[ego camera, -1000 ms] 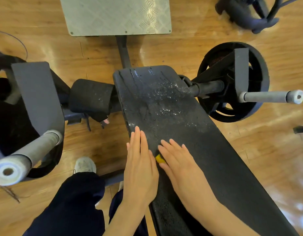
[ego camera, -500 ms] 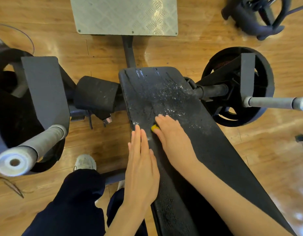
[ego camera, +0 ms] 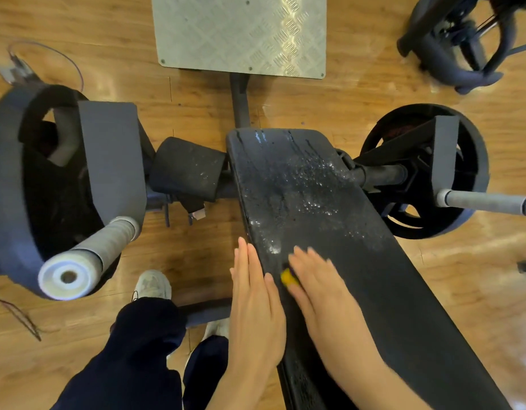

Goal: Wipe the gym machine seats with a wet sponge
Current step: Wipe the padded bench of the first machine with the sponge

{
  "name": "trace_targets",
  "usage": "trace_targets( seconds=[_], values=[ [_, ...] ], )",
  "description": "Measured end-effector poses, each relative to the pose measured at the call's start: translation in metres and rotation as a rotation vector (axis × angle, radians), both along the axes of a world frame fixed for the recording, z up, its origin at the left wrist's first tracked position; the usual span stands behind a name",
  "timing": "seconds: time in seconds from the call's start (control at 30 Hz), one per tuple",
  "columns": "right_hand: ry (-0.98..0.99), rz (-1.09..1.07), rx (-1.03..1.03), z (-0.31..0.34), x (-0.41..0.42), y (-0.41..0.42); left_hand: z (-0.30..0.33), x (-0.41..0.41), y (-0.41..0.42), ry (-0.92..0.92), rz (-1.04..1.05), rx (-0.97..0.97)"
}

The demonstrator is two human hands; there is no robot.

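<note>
The right hand lies flat with straight fingers pressing the yellow sponge on the wet seat, the left hand flat at its edge

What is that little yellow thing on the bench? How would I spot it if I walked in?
Find the long black bench pad running down the middle, between the two weight plates. Near its left edge, two hands lie side by side; the sponge peeks out from under the right hand, beside the left hand. It is the only bright yellow thing among black and grey gear.
</note>
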State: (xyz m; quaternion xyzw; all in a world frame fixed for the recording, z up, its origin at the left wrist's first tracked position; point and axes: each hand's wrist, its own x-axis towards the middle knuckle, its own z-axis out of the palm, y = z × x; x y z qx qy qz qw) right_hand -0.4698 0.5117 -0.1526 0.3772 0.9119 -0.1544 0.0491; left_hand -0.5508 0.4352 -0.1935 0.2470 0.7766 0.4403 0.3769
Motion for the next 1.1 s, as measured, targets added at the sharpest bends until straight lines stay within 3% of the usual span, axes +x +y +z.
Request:
trace_targets(
  seconds=[0.1, 0.27, 0.4, 0.5, 0.6, 0.77, 0.93, 1.1],
  values=[
    [-0.068, 0.109, 0.081, 0.007, 0.004, -0.005, 0.0, 0.002, 0.002, -0.051, 0.03, -0.006],
    [0.011, 0.023, -0.194, -0.012, -0.04, 0.027, -0.004, 0.003, 0.002, -0.035, 0.055, -0.02],
    [0.053, 0.052, -0.153, 0.008, -0.003, -0.007, -0.001, 0.006, -0.002, -0.166, 0.118, -0.059],
    [0.019, 0.04, -0.104, -0.01, -0.042, 0.023, 0.0, 0.006, 0.0, -0.201, 0.149, -0.046],
    [0.02, -0.045, -0.196, -0.016, -0.07, 0.033, 0.002, 0.006, -0.001, -0.24, 0.172, -0.052],
    [0.024, 0.053, -0.223, 0.016, -0.023, -0.001, 0.001, 0.009, -0.009, -0.315, 0.253, -0.004],
    [0.029, -0.063, -0.202, -0.018, -0.082, 0.036, 0.0, 0.005, -0.018, -0.351, 0.279, -0.048],
    [-0.093, 0.161, -0.253, 0.028, -0.025, -0.007, -0.005, -0.001, -0.023, -0.379, 0.367, -0.015]
  ],
)
